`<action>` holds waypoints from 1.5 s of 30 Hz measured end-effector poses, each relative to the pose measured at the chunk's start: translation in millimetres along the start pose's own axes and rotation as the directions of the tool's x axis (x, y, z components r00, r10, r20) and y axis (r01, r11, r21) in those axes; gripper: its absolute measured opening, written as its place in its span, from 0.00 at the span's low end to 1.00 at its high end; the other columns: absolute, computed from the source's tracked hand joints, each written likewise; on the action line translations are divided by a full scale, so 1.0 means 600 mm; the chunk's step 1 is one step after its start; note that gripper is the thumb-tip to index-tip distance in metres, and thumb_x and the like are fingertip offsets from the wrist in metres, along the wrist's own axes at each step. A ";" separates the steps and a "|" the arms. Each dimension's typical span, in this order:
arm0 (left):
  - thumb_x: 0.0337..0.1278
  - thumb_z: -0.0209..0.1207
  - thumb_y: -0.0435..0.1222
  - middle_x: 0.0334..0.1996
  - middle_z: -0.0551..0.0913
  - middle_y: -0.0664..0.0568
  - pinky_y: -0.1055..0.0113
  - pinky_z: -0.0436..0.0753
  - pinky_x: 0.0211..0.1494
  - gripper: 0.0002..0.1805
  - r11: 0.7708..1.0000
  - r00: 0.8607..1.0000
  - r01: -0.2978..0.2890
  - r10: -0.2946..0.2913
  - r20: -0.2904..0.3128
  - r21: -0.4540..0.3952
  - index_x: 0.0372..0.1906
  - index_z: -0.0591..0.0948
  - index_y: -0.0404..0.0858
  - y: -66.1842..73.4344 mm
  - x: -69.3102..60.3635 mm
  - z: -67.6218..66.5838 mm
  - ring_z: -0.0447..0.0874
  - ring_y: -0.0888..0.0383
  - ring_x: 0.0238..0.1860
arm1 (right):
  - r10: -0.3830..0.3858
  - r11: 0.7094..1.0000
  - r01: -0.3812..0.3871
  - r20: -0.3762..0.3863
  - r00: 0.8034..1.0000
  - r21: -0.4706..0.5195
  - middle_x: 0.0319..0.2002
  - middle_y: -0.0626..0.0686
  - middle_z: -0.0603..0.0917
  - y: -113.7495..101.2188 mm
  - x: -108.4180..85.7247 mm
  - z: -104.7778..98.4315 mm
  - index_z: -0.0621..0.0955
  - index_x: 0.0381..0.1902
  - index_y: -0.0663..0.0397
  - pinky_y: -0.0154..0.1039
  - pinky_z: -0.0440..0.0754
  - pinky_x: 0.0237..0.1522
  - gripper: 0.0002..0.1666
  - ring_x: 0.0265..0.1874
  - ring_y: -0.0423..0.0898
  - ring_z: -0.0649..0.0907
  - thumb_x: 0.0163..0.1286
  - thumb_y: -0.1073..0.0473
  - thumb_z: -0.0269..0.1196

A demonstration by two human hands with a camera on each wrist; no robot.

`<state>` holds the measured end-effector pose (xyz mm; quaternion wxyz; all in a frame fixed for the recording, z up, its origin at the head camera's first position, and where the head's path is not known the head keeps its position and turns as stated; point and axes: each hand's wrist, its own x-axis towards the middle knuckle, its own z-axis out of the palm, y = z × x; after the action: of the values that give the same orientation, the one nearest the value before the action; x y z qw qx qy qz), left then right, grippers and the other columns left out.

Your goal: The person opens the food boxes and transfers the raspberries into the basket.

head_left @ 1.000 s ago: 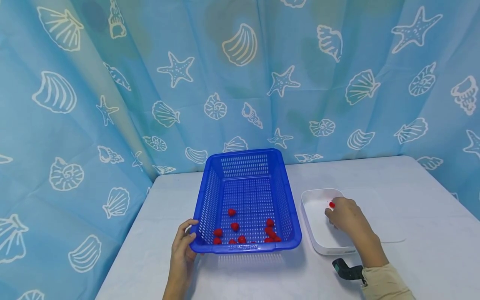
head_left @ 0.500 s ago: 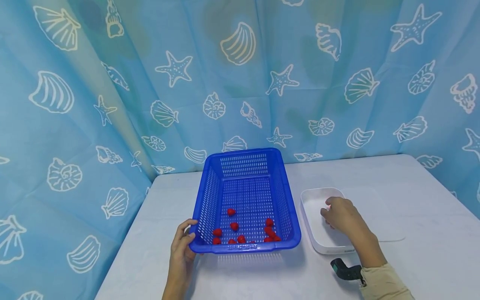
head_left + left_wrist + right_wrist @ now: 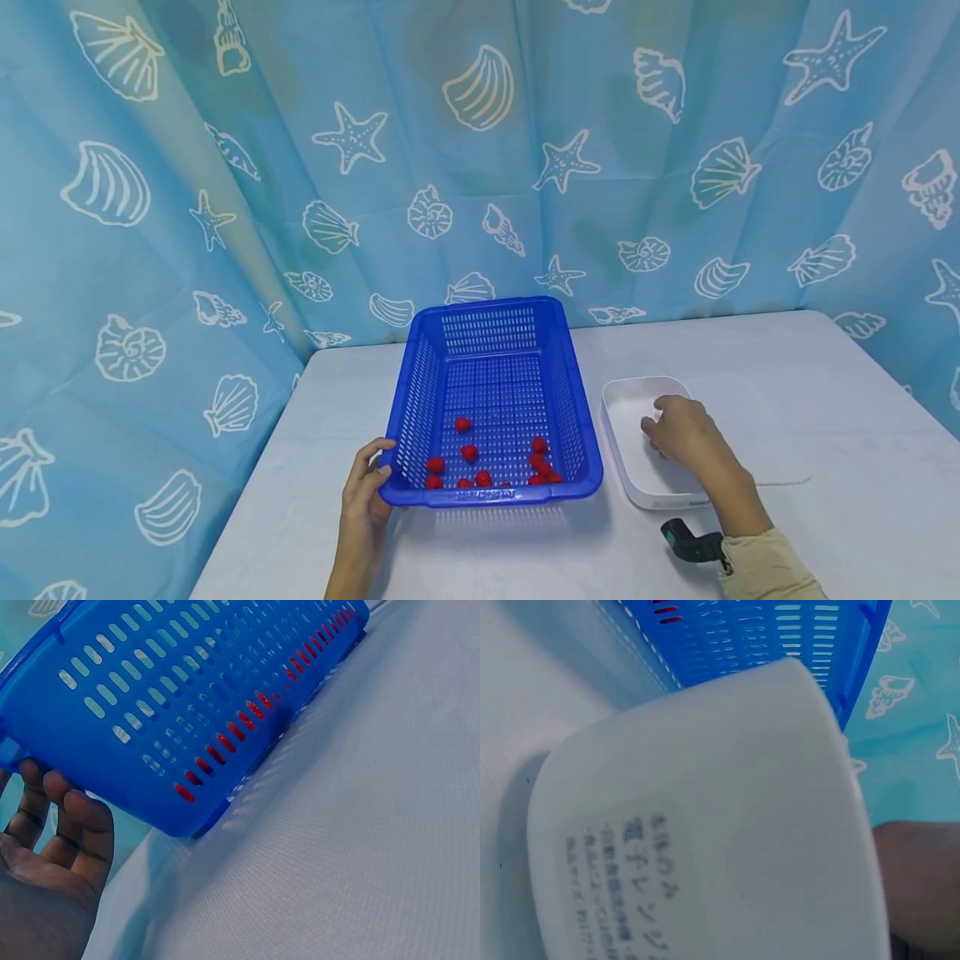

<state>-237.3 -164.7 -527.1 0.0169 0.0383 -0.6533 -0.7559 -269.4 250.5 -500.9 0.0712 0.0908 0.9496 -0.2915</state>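
My left hand [image 3: 366,500] grips the near left corner of a blue slotted plastic basket [image 3: 491,497], thumb over the rim. In the left wrist view, its curled fingers [image 3: 88,810] sit under the rim. Several small red berry-like pieces [image 3: 469,453] lie toward the basket's near end; red shows through the wall slots. To the right stands a white rounded container [image 3: 626,467]. My right hand [image 3: 690,433] is over its inside, fingers bent downward. Whether the fingertips hold anything is hidden. In the right wrist view, the container's printed wall [image 3: 705,772] covers most of that hand.
A white-covered table [image 3: 330,400] carries everything. Right of the container lies a thin translucent sheet or lid [image 3: 738,417]. A black wrist device [image 3: 693,542] hangs at the right sleeve. Behind the table hangs a blue seashell-patterned curtain [image 3: 480,167].
My right hand has moved slightly left within the white container. The red piece seen at its fingertips one second ago is out of sight now. My left hand and the basket have stayed put.
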 end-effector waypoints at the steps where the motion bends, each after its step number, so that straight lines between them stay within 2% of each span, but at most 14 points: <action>1: 0.68 0.49 0.38 0.64 0.69 0.41 0.65 0.80 0.39 0.21 1.000 1.000 -0.001 0.001 0.000 0.000 0.64 0.69 0.40 0.000 0.000 0.000 0.76 0.45 0.54 | 0.003 1.000 -0.003 -0.005 1.000 0.007 0.19 0.54 0.78 0.000 -0.001 0.000 0.73 0.52 0.80 0.44 0.76 0.30 0.24 0.22 0.48 0.78 0.72 0.59 0.56; 5: 0.69 0.48 0.39 0.65 0.69 0.41 0.64 0.81 0.43 0.22 1.000 1.000 -0.009 0.009 0.006 -0.001 0.65 0.69 0.40 -0.001 -0.001 -0.001 0.75 0.44 0.57 | 0.029 1.000 -0.029 -0.005 1.000 -0.003 0.20 0.56 0.75 0.000 -0.005 -0.003 0.75 0.36 0.74 0.43 0.73 0.26 0.16 0.22 0.49 0.76 0.72 0.60 0.55; 8: 0.70 0.48 0.39 0.65 0.68 0.41 0.63 0.81 0.46 0.22 1.000 1.000 -0.015 0.015 0.012 -0.002 0.65 0.69 0.40 -0.002 -0.001 -0.001 0.75 0.44 0.58 | 0.019 1.000 -0.019 0.012 1.000 -0.005 0.22 0.56 0.76 -0.003 -0.006 -0.004 0.75 0.49 0.78 0.44 0.76 0.31 0.21 0.25 0.49 0.78 0.72 0.59 0.56; 11: 0.70 0.48 0.39 0.66 0.68 0.41 0.63 0.81 0.45 0.22 1.000 1.000 -0.016 0.016 0.018 -0.003 0.65 0.69 0.40 -0.002 -0.001 -0.002 0.74 0.44 0.58 | -0.004 1.000 0.004 0.012 1.000 0.007 0.23 0.55 0.78 -0.008 -0.006 -0.005 0.66 0.63 0.81 0.46 0.78 0.34 0.32 0.25 0.48 0.79 0.72 0.59 0.57; 13: 0.70 0.48 0.39 0.66 0.68 0.41 0.63 0.80 0.45 0.22 1.000 1.000 -0.016 0.016 0.019 -0.001 0.65 0.68 0.40 -0.002 -0.001 -0.002 0.74 0.44 0.58 | -0.012 1.000 0.012 0.009 1.000 0.013 0.24 0.56 0.79 -0.009 -0.005 -0.005 0.64 0.65 0.82 0.48 0.79 0.35 0.34 0.24 0.48 0.80 0.71 0.59 0.57; 16: 0.70 0.48 0.39 0.66 0.68 0.41 0.63 0.80 0.45 0.22 1.000 1.000 -0.016 0.016 0.019 0.001 0.65 0.68 0.40 -0.002 -0.002 -0.002 0.75 0.44 0.58 | -0.005 1.000 0.005 -0.001 1.000 -0.003 0.30 0.60 0.79 -0.007 -0.004 -0.006 0.65 0.63 0.82 0.52 0.80 0.40 0.33 0.29 0.53 0.81 0.70 0.60 0.58; 21: 0.70 0.48 0.39 0.66 0.68 0.41 0.62 0.81 0.47 0.22 1.000 1.000 -0.008 0.008 0.011 0.000 0.65 0.68 0.40 -0.003 -0.002 -0.002 0.75 0.44 0.59 | 0.026 0.999 -0.026 0.013 1.000 -0.031 0.28 0.60 0.77 -0.002 -0.003 -0.005 0.73 0.49 0.80 0.47 0.78 0.34 0.23 0.30 0.54 0.79 0.70 0.60 0.58; 23: 0.69 0.48 0.39 0.66 0.68 0.42 0.63 0.80 0.47 0.22 1.000 1.000 -0.005 0.005 0.005 0.003 0.65 0.69 0.40 -0.003 -0.002 -0.001 0.74 0.44 0.59 | 0.023 0.999 -0.022 0.025 0.999 -0.026 0.24 0.57 0.77 -0.001 -0.004 -0.002 0.74 0.50 0.80 0.47 0.77 0.33 0.23 0.26 0.50 0.79 0.71 0.60 0.58; 28: 0.69 0.49 0.40 0.66 0.68 0.42 0.64 0.80 0.42 0.22 1.000 1.000 -0.007 0.007 0.006 0.005 0.65 0.69 0.41 -0.003 -0.001 -0.001 0.74 0.44 0.58 | -0.005 1.000 0.005 0.029 1.000 -0.005 0.20 0.52 0.79 -0.005 -0.005 0.001 0.69 0.61 0.81 0.47 0.78 0.35 0.31 0.22 0.46 0.78 0.72 0.58 0.58; 31: 0.69 0.49 0.40 0.65 0.68 0.42 0.65 0.79 0.40 0.22 1.000 1.000 -0.009 0.009 0.014 0.003 0.65 0.69 0.41 -0.004 0.000 -0.002 0.75 0.44 0.56 | 0.012 1.000 -0.012 0.026 1.000 -0.001 0.20 0.54 0.77 -0.004 -0.007 -0.003 0.73 0.51 0.79 0.43 0.75 0.29 0.23 0.21 0.47 0.77 0.73 0.58 0.56; 34: 0.69 0.49 0.39 0.65 0.69 0.42 0.65 0.79 0.38 0.22 1.000 1.000 -0.010 0.010 0.020 -0.004 0.65 0.69 0.41 -0.004 0.002 -0.003 0.76 0.44 0.55 | 0.036 0.999 -0.036 0.047 0.998 -0.009 0.20 0.55 0.75 -0.002 -0.010 -0.006 0.75 0.35 0.71 0.42 0.72 0.28 0.16 0.22 0.48 0.75 0.73 0.59 0.55; 36: 0.69 0.49 0.39 0.65 0.69 0.42 0.65 0.79 0.38 0.22 1.000 1.000 -0.009 0.009 0.021 -0.007 0.65 0.69 0.41 -0.004 0.002 -0.003 0.76 0.45 0.54 | 0.046 0.999 -0.045 0.078 0.996 -0.018 0.20 0.55 0.75 -0.001 -0.010 -0.006 0.75 0.32 0.68 0.43 0.72 0.30 0.15 0.23 0.49 0.75 0.73 0.59 0.55; 40: 0.70 0.49 0.39 0.64 0.69 0.42 0.66 0.79 0.37 0.21 1.000 1.000 -0.008 0.008 0.023 -0.015 0.65 0.69 0.41 -0.005 0.002 -0.004 0.76 0.45 0.54 | 0.033 0.999 -0.030 0.111 0.993 -0.026 0.20 0.54 0.76 0.000 -0.007 -0.002 0.75 0.38 0.71 0.44 0.73 0.33 0.16 0.24 0.48 0.76 0.73 0.58 0.56; 45: 0.69 0.49 0.39 0.64 0.69 0.42 0.65 0.79 0.38 0.21 1.000 1.000 -0.006 0.006 0.020 -0.017 0.64 0.69 0.41 -0.005 0.001 -0.003 0.76 0.45 0.54 | 0.020 1.000 -0.019 0.091 0.996 -0.011 0.20 0.54 0.76 0.001 -0.009 -0.007 0.73 0.44 0.75 0.44 0.72 0.32 0.20 0.24 0.48 0.75 0.73 0.57 0.56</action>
<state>-237.7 -166.1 -530.2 0.0130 0.0287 -0.6470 -0.7618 -264.5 252.5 -496.6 0.1179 0.0862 0.9459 -0.2898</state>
